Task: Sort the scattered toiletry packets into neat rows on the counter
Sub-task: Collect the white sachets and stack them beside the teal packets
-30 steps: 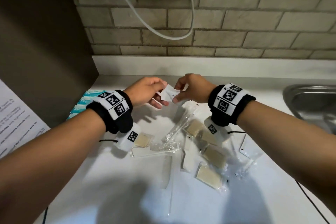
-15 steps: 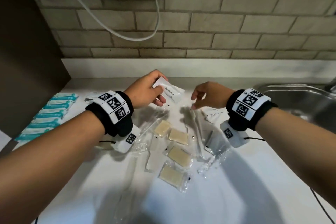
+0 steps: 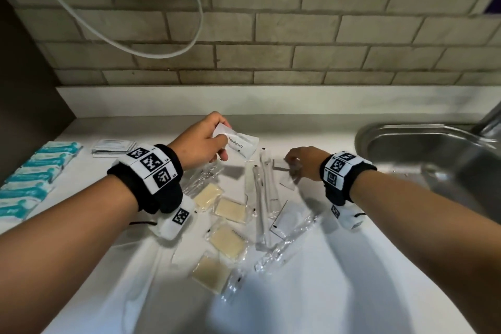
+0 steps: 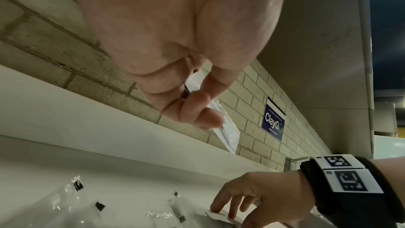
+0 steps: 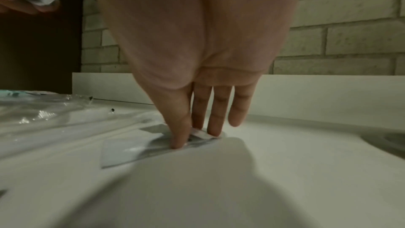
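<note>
My left hand (image 3: 221, 141) is raised above the counter and grips white packets marked Toothpaste (image 3: 241, 144); the left wrist view shows a packet (image 4: 228, 133) sticking out below the curled fingers (image 4: 203, 115). My right hand (image 3: 294, 168) is down on the white counter (image 3: 339, 266). Its thumb and fingers (image 5: 178, 138) pinch a small white packet (image 5: 202, 134) lying there. Between my arms lies a loose pile: beige packets (image 3: 227, 241) and long clear packets (image 3: 260, 198).
Teal packets (image 3: 35, 179) lie in a row at the far left, with a stack of flat white packets (image 3: 111, 146) beside them. A steel sink (image 3: 433, 160) is sunk into the counter on the right. A brick wall with a hanging white cable (image 3: 151, 54) stands behind.
My right hand has left the toothpaste packet that both hands held and dropped to the counter on the right, onto a small white packet. My left hand keeps its packets.
</note>
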A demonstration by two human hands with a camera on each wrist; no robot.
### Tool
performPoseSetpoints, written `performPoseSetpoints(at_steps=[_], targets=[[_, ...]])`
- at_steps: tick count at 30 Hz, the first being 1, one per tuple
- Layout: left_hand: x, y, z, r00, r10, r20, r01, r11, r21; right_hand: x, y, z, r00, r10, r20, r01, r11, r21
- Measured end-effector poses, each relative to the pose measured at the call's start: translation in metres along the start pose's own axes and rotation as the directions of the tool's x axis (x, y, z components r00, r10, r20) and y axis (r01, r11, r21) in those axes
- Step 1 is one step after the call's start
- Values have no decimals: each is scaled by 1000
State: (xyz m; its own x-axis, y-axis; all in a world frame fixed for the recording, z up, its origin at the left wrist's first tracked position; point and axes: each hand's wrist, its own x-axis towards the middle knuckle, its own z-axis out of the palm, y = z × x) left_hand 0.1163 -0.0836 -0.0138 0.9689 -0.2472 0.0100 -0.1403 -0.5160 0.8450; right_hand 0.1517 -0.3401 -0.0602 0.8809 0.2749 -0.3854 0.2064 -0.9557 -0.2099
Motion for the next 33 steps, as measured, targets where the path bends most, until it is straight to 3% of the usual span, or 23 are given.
performPoseSetpoints(at_steps=[2,6,14,16,20,22,23,25,28,30,33], targets=[[5,-2,6,1000,-5,14,5,1000,6,4,3,-1,999,45,-11,-44,997,64],[16,-5,15,999,-10,31,10,1000,4,11,14,-4,999,29,13,-29,999,15],[25,2,23,999,-1,38,1,1000,5,10,24,-22,986,-128,-107,125,991,-38],[25,1,24,999,-6,35,6,1000,-5,7,19,-20,982,-173,-77,167,983,-81],[22,3,27,999,-2,39,2,1000,-3,5,8,-3,977,-181,109,204,943,-261],[20,3,26,999,-6,40,6,1000,4,7,7,2,965,-166,205,236,890,-390],[18,3,25,999,-12,38,11,1000,8,6,5,2,946,-224,236,314,816,-485],[14,3,23,999,-20,37,20,1000,14,4,2,-2,940,-184,286,307,819,-484],[10,4,19,1000,-9,21,9,1000,23,-1,4,-5,990,-63,123,108,907,-406],[6,2,17,1000,-18,8,18,1000,23,-9,0,-13,993,-99,66,111,970,-217],[-1,-2,19,998,-52,25,52,999,15,-27,-14,-31,983,-178,-47,178,984,-5]])
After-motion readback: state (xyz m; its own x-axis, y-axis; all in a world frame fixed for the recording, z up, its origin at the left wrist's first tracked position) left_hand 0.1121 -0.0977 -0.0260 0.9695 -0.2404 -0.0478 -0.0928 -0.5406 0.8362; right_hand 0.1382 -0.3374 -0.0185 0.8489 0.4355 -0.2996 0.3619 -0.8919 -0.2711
